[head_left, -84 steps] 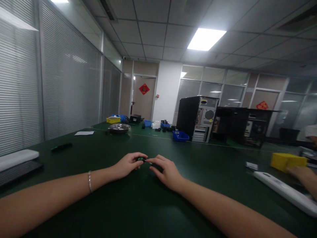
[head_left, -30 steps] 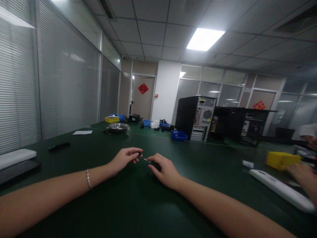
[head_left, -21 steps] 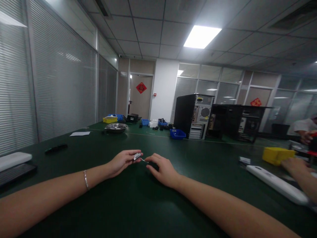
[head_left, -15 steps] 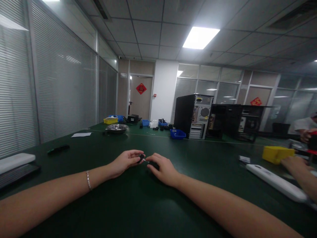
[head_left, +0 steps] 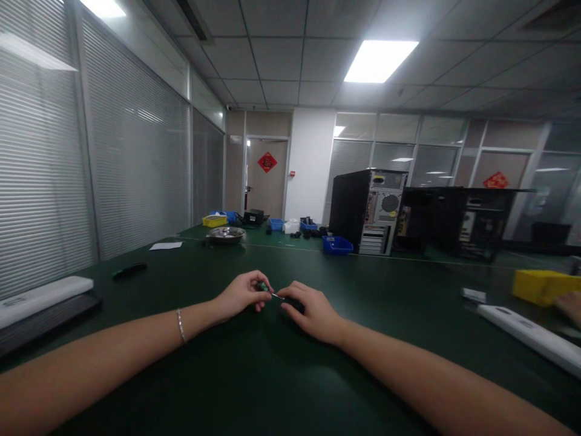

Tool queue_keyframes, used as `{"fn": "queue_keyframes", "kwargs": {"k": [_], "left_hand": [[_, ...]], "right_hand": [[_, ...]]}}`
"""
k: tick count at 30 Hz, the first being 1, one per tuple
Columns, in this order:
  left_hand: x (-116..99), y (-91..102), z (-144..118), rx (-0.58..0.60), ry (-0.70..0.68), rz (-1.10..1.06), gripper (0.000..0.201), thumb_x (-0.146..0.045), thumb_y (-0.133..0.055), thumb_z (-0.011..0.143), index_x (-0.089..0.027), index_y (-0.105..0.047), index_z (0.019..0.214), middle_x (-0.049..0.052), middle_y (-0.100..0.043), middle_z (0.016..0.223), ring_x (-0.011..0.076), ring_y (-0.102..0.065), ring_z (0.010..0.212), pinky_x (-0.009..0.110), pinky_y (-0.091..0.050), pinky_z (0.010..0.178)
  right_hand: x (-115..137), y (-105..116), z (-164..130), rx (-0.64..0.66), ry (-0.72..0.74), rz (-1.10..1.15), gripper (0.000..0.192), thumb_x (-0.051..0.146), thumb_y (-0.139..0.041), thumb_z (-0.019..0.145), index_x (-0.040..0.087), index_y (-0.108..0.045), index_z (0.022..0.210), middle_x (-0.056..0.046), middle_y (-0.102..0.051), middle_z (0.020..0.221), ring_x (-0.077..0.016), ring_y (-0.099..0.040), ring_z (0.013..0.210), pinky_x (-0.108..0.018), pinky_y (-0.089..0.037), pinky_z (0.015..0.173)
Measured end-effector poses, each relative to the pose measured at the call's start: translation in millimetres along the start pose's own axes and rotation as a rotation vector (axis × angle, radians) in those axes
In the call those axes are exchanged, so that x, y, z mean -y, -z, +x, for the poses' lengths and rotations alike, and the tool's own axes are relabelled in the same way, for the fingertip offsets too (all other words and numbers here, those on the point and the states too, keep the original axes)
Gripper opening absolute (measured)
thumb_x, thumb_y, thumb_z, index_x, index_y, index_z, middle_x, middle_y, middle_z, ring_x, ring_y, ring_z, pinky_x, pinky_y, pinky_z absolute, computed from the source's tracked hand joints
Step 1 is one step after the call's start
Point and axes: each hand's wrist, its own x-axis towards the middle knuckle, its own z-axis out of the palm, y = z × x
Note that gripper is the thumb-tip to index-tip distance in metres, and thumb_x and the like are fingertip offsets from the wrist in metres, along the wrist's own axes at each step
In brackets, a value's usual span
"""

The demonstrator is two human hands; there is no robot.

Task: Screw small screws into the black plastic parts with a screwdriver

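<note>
Small part [head_left: 262, 286] turned to show green in the left hand [head_left: 242, 295]

Half a second earlier, a dark, rounded end had shown there; now a green patch peeped out between the fingers. The view had also swung leftward, and of the other person only a blurred hand [head_left: 569, 306] remained at the right edge, by a yellow box [head_left: 529, 287].

The left thumb and fingertips were pinched together on the part, over the dark green table [head_left: 281, 375], straight ahead of the wearer. The right hand [head_left: 313, 312] was wrapped around the dark handle of a slim tool [head_left: 293, 301], perhaps a screwdriver, with the index finger laid forward. Its thin metal shaft [head_left: 278, 296] pointed at the part and reached the left fingertips. Whether the tip touched the part or sat in it could not be told, as the fingers hid that spot.

By judgement, the work was under way and unfinished: tool and part had been brought together, and neither had been set down. How much had been loosened or fitted could not be read, the part being tiny and mostly covered. Letting go of both was undone. Beyond, well apart from the hands, stood a steel bowl [head_left: 226, 241], and a blue tray [head_left: 338, 249] beside a computer tower [head_left: 347, 209].
</note>
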Motion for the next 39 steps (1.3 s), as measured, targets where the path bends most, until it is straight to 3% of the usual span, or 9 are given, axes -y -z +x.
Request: {"fn": "queue_keyframes", "kwargs": {"k": [4,10,14,20,28,39], "left_hand": [[1,-0.2,0,0.072,0.008,-0.088,0.035,-0.031,-0.065,0.074,-0.01,-0.054,0.1,0.007,-0.064,0.084,0.0166,-0.063,0.077,0.034,-0.049,0.075],[2,2.8,2,-0.006,-0.058,0.001,0.031,-0.027,-0.064,0.075,-0.013,-0.057,0.102,0.004,-0.06,0.087,0.0122,-0.058,0.07,0.03,-0.048,0.069],[-1,2.2,0,0.029,-0.081,-0.026,0.033,-0.023,-0.06,0.078,-0.013,-0.057,0.109,0.005,-0.059,0.094,0.0144,-0.059,0.078,0.034,-0.049,0.077],[-11,-0.8,-4,0.032,-0.073,0.032,0.028,-0.023,-0.061,0.076,-0.011,-0.064,0.101,0.007,-0.061,0.096,0.016,-0.061,0.077,0.037,-0.05,0.079],[-3,-1.0,-1,-0.071,-0.033,-0.123,0.031,-0.024,-0.07,0.069,-0.012,-0.068,0.098,0.008,-0.067,0.098,0.0185,-0.064,0.082,0.036,-0.05,0.083],[3,0.7,-2,-0.045,-0.036,-0.261,0.034,-0.025,-0.07,0.071,-0.011,-0.065,0.101,0.009,-0.065,0.098,0.0193,-0.064,0.084,0.036,-0.049,0.083]], "right_hand": [[-1,0,0,-0.028,-0.049,-0.004,0.025,0.026,-0.051,0.086,0.025,-0.058,0.11,-0.003,-0.059,0.101,-0.0169,-0.057,0.09,-0.028,-0.044,0.078],[-5,-2,0,-0.049,-0.06,-0.005,0.024,0.026,-0.05,0.086,0.025,-0.057,0.109,-0.003,-0.059,0.101,-0.0162,-0.056,0.087,-0.028,-0.044,0.078],[-5,-3,1,-0.049,-0.072,-0.01,0.024,0.026,-0.05,0.087,0.025,-0.057,0.109,-0.003,-0.058,0.1,-0.0163,-0.056,0.087,-0.027,-0.044,0.077],[-6,-2,1,-0.044,-0.072,-0.013,0.024,0.027,-0.051,0.086,0.024,-0.058,0.11,-0.003,-0.058,0.1,-0.0165,-0.056,0.087,-0.027,-0.044,0.076],[-6,-3,1,-0.093,-0.027,0.044,0.024,0.024,-0.052,0.086,0.024,-0.058,0.109,-0.003,-0.059,0.099,-0.0165,-0.057,0.088,-0.028,-0.044,0.078],[2,-3,5,-0.115,0.002,0.095,0.025,0.021,-0.052,0.085,0.025,-0.056,0.109,-0.003,-0.058,0.099,-0.0173,-0.056,0.088,-0.028,-0.044,0.077]]}}
